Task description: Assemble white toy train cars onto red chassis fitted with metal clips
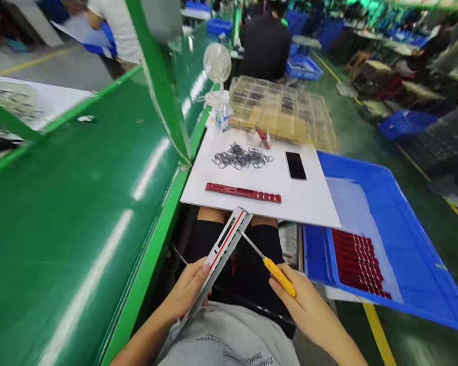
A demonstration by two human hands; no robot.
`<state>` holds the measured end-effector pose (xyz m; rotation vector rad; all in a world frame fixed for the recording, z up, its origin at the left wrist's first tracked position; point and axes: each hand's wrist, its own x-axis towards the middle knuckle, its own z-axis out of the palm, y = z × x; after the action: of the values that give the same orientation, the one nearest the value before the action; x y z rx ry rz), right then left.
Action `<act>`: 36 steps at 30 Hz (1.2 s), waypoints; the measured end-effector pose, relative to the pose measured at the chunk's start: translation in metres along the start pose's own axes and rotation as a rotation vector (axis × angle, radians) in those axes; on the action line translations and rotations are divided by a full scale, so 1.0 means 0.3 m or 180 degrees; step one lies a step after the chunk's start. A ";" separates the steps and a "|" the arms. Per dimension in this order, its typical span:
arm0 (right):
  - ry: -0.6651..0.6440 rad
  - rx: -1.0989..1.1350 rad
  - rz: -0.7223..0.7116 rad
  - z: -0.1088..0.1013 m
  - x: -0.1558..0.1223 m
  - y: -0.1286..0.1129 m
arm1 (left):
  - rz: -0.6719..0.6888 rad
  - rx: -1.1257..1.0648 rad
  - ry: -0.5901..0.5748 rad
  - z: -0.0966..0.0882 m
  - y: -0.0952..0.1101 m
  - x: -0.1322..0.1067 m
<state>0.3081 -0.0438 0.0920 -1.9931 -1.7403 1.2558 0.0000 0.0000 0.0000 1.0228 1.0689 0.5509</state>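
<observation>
Worktop [316, 203]: before the person, right of the conveyor belt [80, 218]; a post [164, 86] rises at its left edge.
Near part of worktop: one slotted bar [243, 192], left of centre.
Middle of worktop: wire heap [242, 157] behind the bar; smartphone [295, 165] right of the heap.
Far edge: compartment tray [307, 131] behind heap and smartphone; bottle [224, 113] just beside its left end; desk fan [217, 63] behind the bottle.
Bin [416, 218]: right of the worktop; bar stack [361, 264] inside.
Above the lap: channel strip [227, 241] in the left hand [193, 284]; screwdriver [278, 276] in the right hand [297, 295], tip at the strip's right side.
</observation>
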 end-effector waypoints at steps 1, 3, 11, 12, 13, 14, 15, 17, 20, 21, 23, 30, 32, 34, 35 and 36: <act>-0.0201 -0.0076 -0.0016 0.017 -0.010 0.009 | -0.0040 0.0000 0.0050 -0.007 -0.006 0.003; -0.0593 -0.0258 -0.0023 0.051 -0.027 0.022 | -0.0075 0.0050 0.0141 -0.025 -0.013 0.010; -0.1085 -0.0716 0.0021 0.074 0.011 0.035 | 0.0072 0.0526 0.0278 -0.093 0.018 0.008; -0.0977 -0.0656 0.0021 0.068 0.021 0.037 | 0.0026 0.0517 0.0282 -0.095 0.021 0.008; -0.0983 -0.0667 0.0016 0.065 0.027 0.040 | -0.0005 0.0509 0.0303 -0.097 0.022 0.007; -0.1120 -0.0750 -0.0002 0.067 0.029 0.044 | -0.0009 0.0514 0.0330 -0.100 0.024 0.007; -0.1353 -0.0874 -0.0038 0.073 0.027 0.049 | 0.0013 0.0544 0.0352 -0.104 0.025 0.007; -0.1733 -0.1037 -0.0126 0.085 0.016 0.063 | 0.0090 0.0665 0.0345 -0.112 0.026 0.005; -0.1313 -0.0794 -0.0142 0.085 0.001 0.087 | -0.0007 0.0646 0.0309 -0.118 0.028 0.002; -0.1111 -0.0705 -0.0142 0.082 -0.001 0.092 | -0.0076 0.0596 0.0315 -0.118 0.028 0.001; -0.1071 -0.0714 -0.0197 0.080 0.000 0.095 | -0.0152 0.0550 0.0323 -0.115 0.030 0.001; -0.0801 -0.0667 -0.0128 0.088 0.003 0.080 | -0.0200 0.0700 0.0493 -0.127 0.037 -0.006; -0.0981 -0.0733 -0.0173 0.091 -0.001 0.084 | -0.0237 0.0735 0.0579 -0.133 0.037 -0.011; -0.1176 -0.0804 -0.0229 0.096 -0.007 0.092 | -0.0245 0.0823 0.0606 -0.137 0.036 -0.013; -0.1071 -0.0765 -0.0219 0.097 -0.009 0.096 | -0.0264 0.0854 0.0607 -0.138 0.035 -0.013; -0.0883 -0.0677 -0.0189 0.097 -0.011 0.101 | -0.0302 0.0867 0.0605 -0.137 0.034 -0.013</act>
<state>0.3092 -0.0656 0.0561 -1.9328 -2.1266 1.4384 -0.0379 0.0185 0.0061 1.1659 1.3816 0.4390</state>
